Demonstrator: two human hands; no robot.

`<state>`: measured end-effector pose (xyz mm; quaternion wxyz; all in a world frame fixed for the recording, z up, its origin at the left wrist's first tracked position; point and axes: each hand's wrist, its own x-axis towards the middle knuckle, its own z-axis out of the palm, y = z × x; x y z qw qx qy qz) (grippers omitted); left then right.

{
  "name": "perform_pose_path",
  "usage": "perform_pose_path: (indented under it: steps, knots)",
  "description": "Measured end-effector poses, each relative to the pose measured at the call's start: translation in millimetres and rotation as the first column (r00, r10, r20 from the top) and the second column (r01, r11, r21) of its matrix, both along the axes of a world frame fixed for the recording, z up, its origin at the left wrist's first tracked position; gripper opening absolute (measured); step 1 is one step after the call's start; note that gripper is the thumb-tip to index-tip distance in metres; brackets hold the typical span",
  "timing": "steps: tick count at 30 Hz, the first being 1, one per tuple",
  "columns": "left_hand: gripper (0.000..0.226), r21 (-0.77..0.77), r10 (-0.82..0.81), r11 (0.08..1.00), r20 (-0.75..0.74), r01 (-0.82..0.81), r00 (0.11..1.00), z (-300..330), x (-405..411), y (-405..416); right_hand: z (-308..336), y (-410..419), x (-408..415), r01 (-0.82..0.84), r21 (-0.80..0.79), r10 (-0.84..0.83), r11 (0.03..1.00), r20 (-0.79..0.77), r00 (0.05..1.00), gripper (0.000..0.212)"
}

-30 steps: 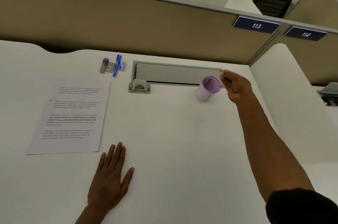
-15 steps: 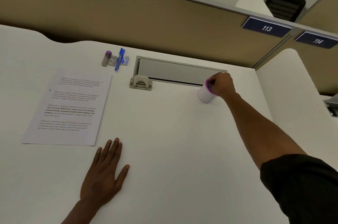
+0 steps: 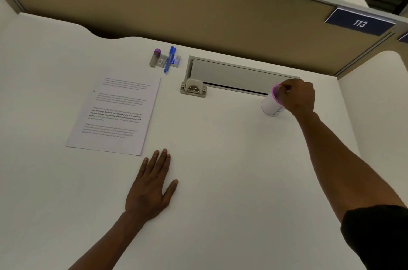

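A white cup with a pink rim [image 3: 269, 105] stands on the white desk [image 3: 220, 181] at the far right, by the cable-tray lid. My right hand [image 3: 298, 96] reaches out over it and grips its rim, covering most of the opening. My left hand [image 3: 152, 188] lies flat on the desk in front of me, fingers straight, holding nothing. A printed sheet of paper [image 3: 117, 113] lies to the left, just beyond my left fingertips.
A grey cable-tray lid [image 3: 238, 75] with a latch [image 3: 193, 88] is set into the desk's back. Left of it lie blue pens [image 3: 170, 60], a purple-capped tube [image 3: 155, 57] and small cards. A tan partition [image 3: 176, 4] with sign 113 [image 3: 359, 23] closes the back.
My right hand moved from the cup's right side onto its rim and now grips it there. The left hand stayed flat. The camera view dipped and shifted.
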<state>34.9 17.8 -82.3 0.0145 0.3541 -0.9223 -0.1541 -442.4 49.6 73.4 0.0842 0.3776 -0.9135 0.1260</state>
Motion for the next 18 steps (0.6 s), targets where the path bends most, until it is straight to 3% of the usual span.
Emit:
perform_pose_path:
  steps: [3,5,7,10,18]
  knots:
    - [0.077,-0.001,0.007,1.0,-0.009,-0.007,1.0,-0.5,-0.2,0.7,6.3,10.3,40.7,0.072,-0.302,-0.032,0.951,0.137,0.99,0.018]
    - [0.076,-0.004,0.007,1.0,-0.011,-0.007,1.0,0.4,-0.2,1.1,-7.8,21.7,85.2,0.076,-0.367,0.047,0.927,0.315,0.948,0.01]
    - [0.076,-0.01,0.005,1.0,-0.013,-0.005,1.0,1.4,-0.2,1.1,-33.4,35.0,139.8,-0.018,-0.312,0.177,0.95,0.488,0.855,0.013]
    - [0.076,-0.008,0.0,1.0,-0.023,0.0,1.0,3.1,-0.2,1.0,-72.0,52.6,210.2,-0.192,-0.228,0.29,0.954,0.558,0.777,0.015]
    - [0.076,0.003,0.005,1.0,-0.031,-0.005,0.999,4.0,-0.1,2.2,-107.8,55.4,280.2,-0.361,-0.031,0.341,0.932,0.41,0.846,0.032]
